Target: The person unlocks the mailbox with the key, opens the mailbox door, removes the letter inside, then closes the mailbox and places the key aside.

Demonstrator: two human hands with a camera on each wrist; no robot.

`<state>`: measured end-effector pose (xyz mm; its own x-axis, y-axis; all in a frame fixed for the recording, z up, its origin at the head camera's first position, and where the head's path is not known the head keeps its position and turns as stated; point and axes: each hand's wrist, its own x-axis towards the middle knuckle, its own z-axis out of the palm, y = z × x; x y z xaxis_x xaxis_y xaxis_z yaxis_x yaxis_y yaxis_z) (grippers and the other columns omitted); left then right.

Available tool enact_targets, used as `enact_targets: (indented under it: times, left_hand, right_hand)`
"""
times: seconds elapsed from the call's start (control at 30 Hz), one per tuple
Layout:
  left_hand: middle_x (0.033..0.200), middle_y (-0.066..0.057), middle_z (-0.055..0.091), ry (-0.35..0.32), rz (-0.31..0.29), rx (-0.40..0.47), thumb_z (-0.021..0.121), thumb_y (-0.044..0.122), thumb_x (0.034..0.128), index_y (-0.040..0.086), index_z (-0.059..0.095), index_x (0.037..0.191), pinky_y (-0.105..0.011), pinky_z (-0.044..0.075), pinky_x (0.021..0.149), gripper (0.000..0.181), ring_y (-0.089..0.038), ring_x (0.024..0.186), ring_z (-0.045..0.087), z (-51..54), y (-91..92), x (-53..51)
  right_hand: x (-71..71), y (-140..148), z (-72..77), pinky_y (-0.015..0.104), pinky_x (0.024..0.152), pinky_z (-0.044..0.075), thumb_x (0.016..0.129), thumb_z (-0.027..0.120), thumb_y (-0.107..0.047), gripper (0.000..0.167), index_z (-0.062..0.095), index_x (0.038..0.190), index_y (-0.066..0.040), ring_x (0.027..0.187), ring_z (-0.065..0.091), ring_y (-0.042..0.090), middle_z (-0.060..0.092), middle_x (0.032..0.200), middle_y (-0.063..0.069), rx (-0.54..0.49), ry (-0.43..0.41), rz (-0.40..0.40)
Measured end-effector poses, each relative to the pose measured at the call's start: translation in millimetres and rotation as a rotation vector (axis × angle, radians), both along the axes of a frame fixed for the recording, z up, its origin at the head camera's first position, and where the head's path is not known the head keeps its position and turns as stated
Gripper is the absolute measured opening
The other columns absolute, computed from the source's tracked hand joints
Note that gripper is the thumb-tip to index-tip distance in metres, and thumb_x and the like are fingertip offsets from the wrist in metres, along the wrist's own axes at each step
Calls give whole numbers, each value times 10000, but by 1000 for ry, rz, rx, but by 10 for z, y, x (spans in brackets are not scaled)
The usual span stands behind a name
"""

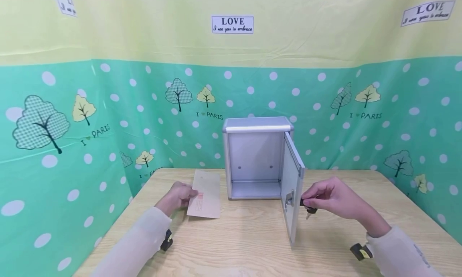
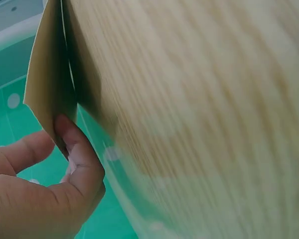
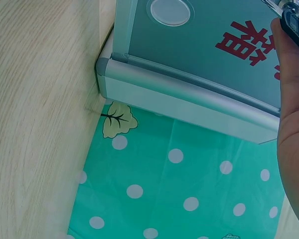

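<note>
A brown paper envelope (image 1: 209,196) with red print lies left of the metal box. My left hand (image 1: 182,194) pinches its left edge between thumb and fingers; in the left wrist view the hand (image 2: 55,184) holds the envelope (image 2: 50,69) with that edge lifted off the table. The silver box (image 1: 256,152) stands upright with its door (image 1: 293,184) swung out. At the door's outer face my right hand (image 1: 333,198) pinches a black-headed key (image 1: 309,204), another key hanging below. The right wrist view shows the hand (image 3: 294,114) at the black key (image 3: 293,29) by the lock.
Beneath everything is a light wood-grain table (image 1: 245,245). A green and yellow printed curtain (image 1: 252,84) hangs behind it and at both sides. Inside the box, the back panel has two small holes. Red characters (image 3: 246,44) mark the door's outer face.
</note>
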<state>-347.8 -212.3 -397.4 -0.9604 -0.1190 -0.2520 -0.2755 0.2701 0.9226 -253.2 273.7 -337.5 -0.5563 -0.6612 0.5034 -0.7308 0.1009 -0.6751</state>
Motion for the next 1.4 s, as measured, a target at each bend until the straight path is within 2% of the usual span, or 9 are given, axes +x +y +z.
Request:
enact_targets:
  times: [0.5,0.7,0.87,0.97,1.0,1.03,1.1,1.27,1.4]
  left_hand:
    - [1167,-196,553,-62,38,-151,621,149,976,-133,444,1371,-319,610,771,516,-245,905,619,11,-11,-38]
    - [964,-131,573,-43,23,-159,646,143,966,-136,473,1357,-300,581,684,511,-189,722,563,53,0,-43]
    - [703,-24,504,48,-58,-151,636,143,993,-122,454,1426,-278,445,595,540,-130,552,405,81,20,-62]
    - [824,-98,641,140,-95,-175,619,168,1019,-106,437,1458,-346,560,748,549,-224,712,616,96,52,-58]
    - [966,-160,679,166,-98,-176,617,173,1022,-99,452,1450,-384,583,844,533,-283,846,669,104,67,-58]
    - [1129,-215,673,189,-92,-164,620,169,1023,-92,467,1443,-431,576,940,518,-342,1008,675,115,85,-60]
    - [1385,-273,566,250,-80,-127,632,153,1020,-92,502,1415,-506,516,1063,483,-430,1272,563,134,127,-71]
    - [1292,-230,633,351,-35,2,677,125,997,-45,580,1365,-413,575,997,417,-387,1208,622,201,264,-107]
    - [1277,-208,654,392,-17,70,709,114,977,-21,607,1348,-351,593,962,409,-356,1190,648,257,386,-94]
  right_hand:
    - [2,2,11,325,645,645,905,654,166,208,742,1035,30,800,748,191,766,966,156,-6,21,2]
    - [3,10,15,326,653,647,909,655,157,217,748,1038,10,810,749,187,769,973,139,-1,15,-8]
    - [2,7,13,330,648,646,913,657,148,241,758,1042,-29,808,749,190,773,979,110,1,8,-19]
    - [0,7,13,332,652,648,915,657,145,217,752,1039,-6,811,749,194,769,977,133,-1,-1,-21]
    - [-1,9,14,333,656,648,916,655,145,207,749,1037,6,813,749,196,767,977,143,-2,-4,-20]
    - [-1,10,15,336,660,649,917,655,144,196,746,1035,16,815,750,198,765,976,151,-2,-7,-20]
    - [-2,13,17,337,666,650,919,651,146,178,737,1034,41,819,750,198,758,976,177,-3,-10,-16]
    - [-2,17,14,340,672,651,921,649,144,189,741,1038,27,820,750,202,761,978,163,-1,-14,-15]
    - [1,10,18,339,676,651,921,645,149,207,741,1045,14,825,750,206,757,975,174,-3,-13,-7]
